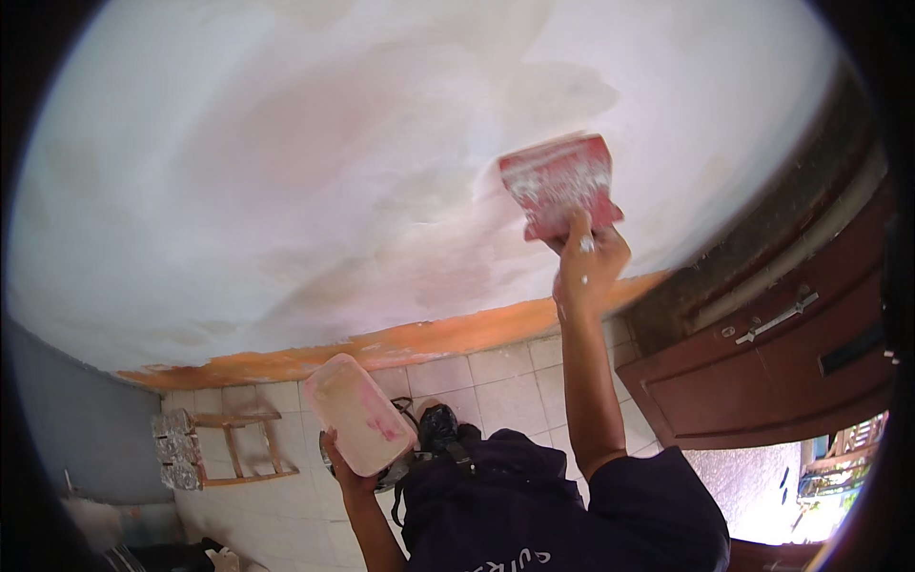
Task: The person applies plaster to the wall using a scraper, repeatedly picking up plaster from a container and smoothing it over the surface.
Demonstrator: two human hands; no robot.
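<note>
My right hand (588, 255) grips a red putty spreader (560, 181), thumb on its face, with white paste smeared over the blade. The spreader's wide edge lies at or close to the white, patchy wall (410, 172); whether it touches I cannot tell. White spots of paste dot the thumb and the back of this hand. Lower down, my left hand (348, 467) holds a pale pink rectangular tub (357, 410) by its side. A thin pale layer and a pink patch show inside the tub. Most of the left fingers are hidden beneath it.
An orange band (429, 338) runs along the wall's foot above the tiled floor (500, 377). A small wooden ladder (238, 448) is at the left, near a grey wall (86, 419). To the right, a brown door (762, 372) with a metal handle stands beside a bright doorway.
</note>
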